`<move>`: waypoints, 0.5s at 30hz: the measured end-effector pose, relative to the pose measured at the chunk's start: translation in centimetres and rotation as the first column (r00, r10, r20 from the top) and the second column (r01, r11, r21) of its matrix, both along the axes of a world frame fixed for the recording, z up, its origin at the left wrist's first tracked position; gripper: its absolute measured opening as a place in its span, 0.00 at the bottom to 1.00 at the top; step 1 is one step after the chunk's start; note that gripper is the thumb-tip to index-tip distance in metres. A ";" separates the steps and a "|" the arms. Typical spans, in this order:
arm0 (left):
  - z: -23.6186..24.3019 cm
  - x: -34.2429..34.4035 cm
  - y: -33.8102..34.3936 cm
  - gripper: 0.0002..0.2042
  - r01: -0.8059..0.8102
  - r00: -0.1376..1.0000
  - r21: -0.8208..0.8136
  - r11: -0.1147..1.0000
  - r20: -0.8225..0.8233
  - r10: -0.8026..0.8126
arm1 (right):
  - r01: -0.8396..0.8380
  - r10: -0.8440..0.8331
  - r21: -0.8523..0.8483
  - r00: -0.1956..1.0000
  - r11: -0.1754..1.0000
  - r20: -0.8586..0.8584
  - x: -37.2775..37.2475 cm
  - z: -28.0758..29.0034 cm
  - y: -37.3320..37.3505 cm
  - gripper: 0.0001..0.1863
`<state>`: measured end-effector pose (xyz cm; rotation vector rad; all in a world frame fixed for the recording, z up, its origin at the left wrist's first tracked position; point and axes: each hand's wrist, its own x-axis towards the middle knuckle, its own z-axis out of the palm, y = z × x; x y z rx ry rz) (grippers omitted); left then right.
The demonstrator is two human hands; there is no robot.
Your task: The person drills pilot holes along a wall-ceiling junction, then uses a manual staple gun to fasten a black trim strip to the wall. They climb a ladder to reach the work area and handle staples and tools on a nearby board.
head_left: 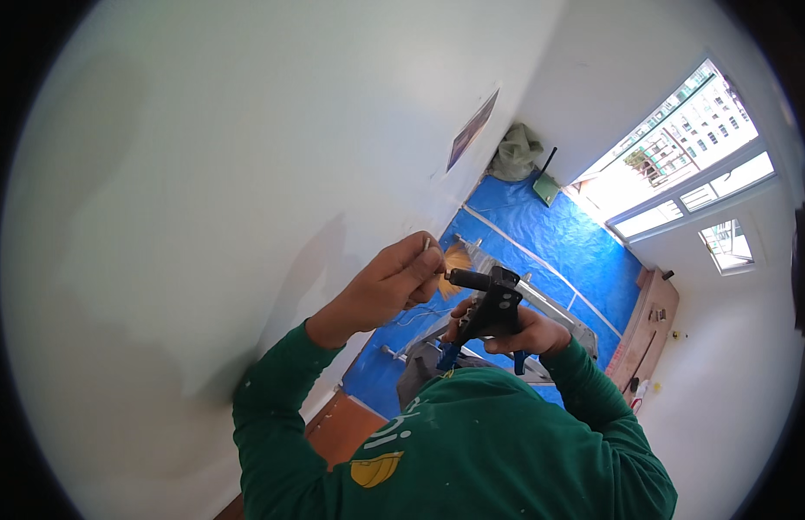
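Note:
My right hand (545, 334) grips a black hand riveter (496, 314) by its blue-ended handles in front of my chest. Its cylindrical nose points left toward my left hand (392, 279). Between the thumb and fingers of that hand is a small, pale, thin pin like a rivet (426, 244). The fingertips are close to the nose; whether they touch it I cannot tell. Part of the right-hand fingers is hidden behind the riveter.
A white wall (203, 165) rises close on my left. Below are a metal platform frame (554, 310) and straw-coloured bristles (455, 272) over blue floor sheeting (567, 227). Farther off are a green dustpan (546, 189), a grey-green bag (517, 152) and a window (680, 143). A wooden board (647, 316) lies at right.

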<state>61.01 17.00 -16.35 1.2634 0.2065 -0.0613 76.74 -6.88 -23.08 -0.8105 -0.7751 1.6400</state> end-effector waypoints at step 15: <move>-0.4 -0.2 -0.4 0.09 0.094 0.995 0.301 0.949 -0.012 -0.094 | -0.061 0.061 -0.006 0.989 0.998 0.133 0.0 -2.0 -0.7 0.37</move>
